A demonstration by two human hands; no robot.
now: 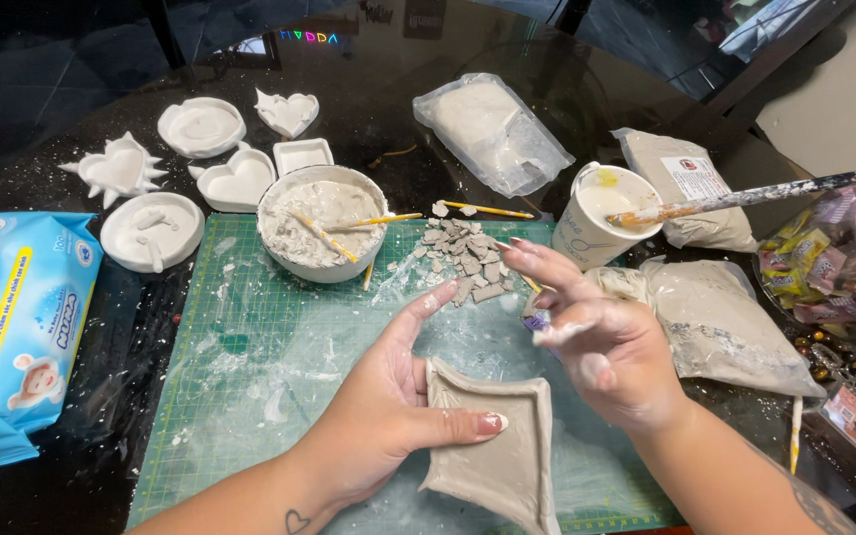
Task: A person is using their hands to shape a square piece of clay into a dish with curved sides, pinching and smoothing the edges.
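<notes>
Lower middle of the frame: the left hand (383,406) cradles a square grey clay dish (492,446), thumb clamped across its face, fingers curled behind. The dish sits just above the green cutting mat (250,396), one corner pointing down out of frame. The right hand (596,347) hovers at its upper right edge, fingers spread and slick with wet clay, gripping nothing that shows. A small purple thing peeks from under it, too hidden to name.

To smooth that raised rim well, I'd say keep the supporting palm flat under the base so the soft walls don't sag, and stroke lightly with a damp fingertip.

Upper middle, a bowl of grey slip (322,233) with yellow sticks in it, and a heap of dry clay shards (468,258) beside it. White moulds (200,127) cluster on the bench at upper left. A blue wipes pack (12,327) is cut off at the left edge; the dish's lower corner is cropped.
</notes>
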